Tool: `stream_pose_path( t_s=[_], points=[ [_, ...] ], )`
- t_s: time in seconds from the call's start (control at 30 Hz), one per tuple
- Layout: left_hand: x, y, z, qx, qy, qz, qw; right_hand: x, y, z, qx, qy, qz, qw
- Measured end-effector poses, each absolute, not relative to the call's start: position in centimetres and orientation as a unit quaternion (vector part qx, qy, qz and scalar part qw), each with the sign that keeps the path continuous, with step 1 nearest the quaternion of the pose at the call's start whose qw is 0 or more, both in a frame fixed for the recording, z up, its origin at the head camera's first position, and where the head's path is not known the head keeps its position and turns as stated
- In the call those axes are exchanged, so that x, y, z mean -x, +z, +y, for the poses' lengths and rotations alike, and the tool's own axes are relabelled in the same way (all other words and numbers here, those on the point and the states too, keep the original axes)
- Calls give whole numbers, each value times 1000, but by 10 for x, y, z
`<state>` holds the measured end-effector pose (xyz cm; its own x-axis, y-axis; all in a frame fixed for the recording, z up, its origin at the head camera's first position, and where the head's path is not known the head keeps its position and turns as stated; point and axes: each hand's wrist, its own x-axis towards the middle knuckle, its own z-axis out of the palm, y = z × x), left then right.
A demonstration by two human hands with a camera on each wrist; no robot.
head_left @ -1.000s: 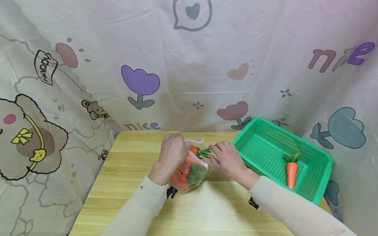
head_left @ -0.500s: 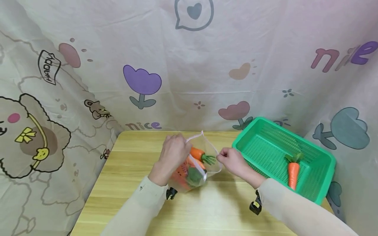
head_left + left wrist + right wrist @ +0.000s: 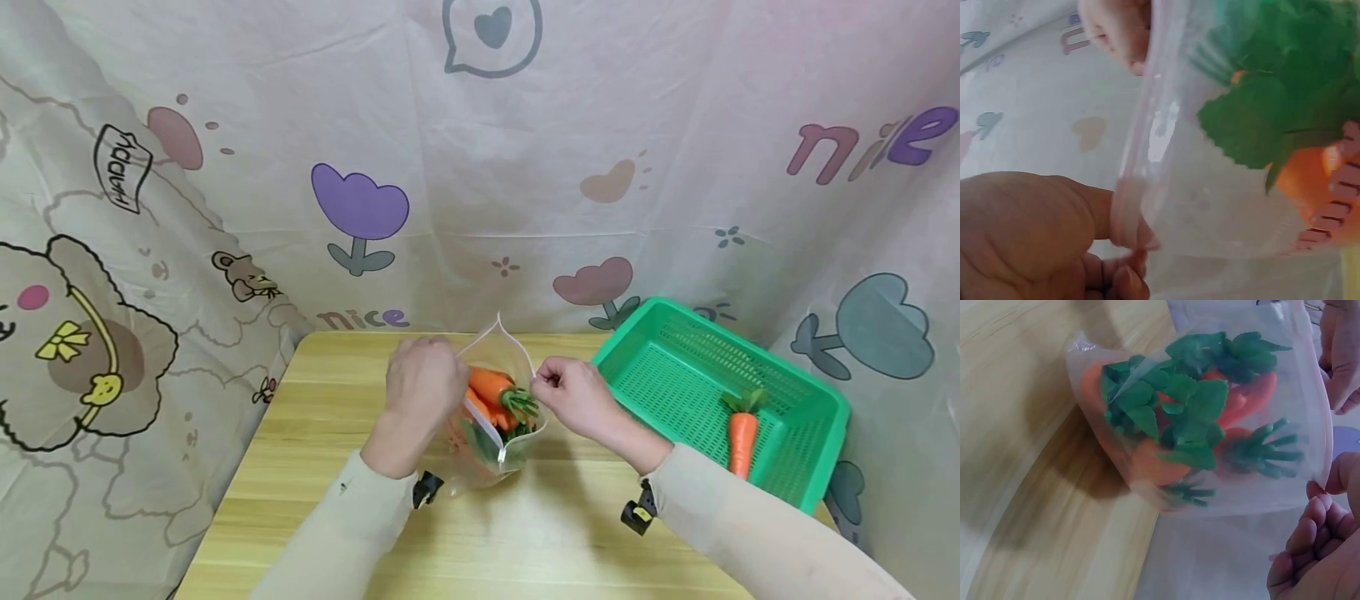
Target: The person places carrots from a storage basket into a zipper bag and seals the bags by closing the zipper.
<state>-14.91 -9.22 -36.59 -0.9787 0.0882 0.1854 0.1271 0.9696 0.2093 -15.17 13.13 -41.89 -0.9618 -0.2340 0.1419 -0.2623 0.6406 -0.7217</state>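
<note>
Beside the basket (image 3: 675,379), left fingers (image 3: 1127,282) and right fingers (image 3: 1300,537) pinch opposite edges of the gaping bag (image 3: 480,467).

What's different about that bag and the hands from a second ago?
The right hand, loose beside the bag before, now pinches its rim; the bag's mouth has spread wider. The left hand moved slightly leftward, still gripping the other side. The green basket and the carrot inside stayed put.

Bag (image 3: 483,468) opened wider, left hand (image 3: 420,387) shifted left
</note>
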Motion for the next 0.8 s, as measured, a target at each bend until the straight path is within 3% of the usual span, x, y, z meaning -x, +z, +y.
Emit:
stream_pose_path(
  t_s=[0.23,0.53,0.8],
  points=[
    [144,-376,-79,121,-21,-989,77,146,-419,123,-140,411,-901,7],
    [141,-408,-74,190,-5,-956,223,148,-437,144,-115,283,-951,45],
    [141,-411,-72,213,9,-949,232,147,-452,157,-117,205,-969,76]
  ],
)
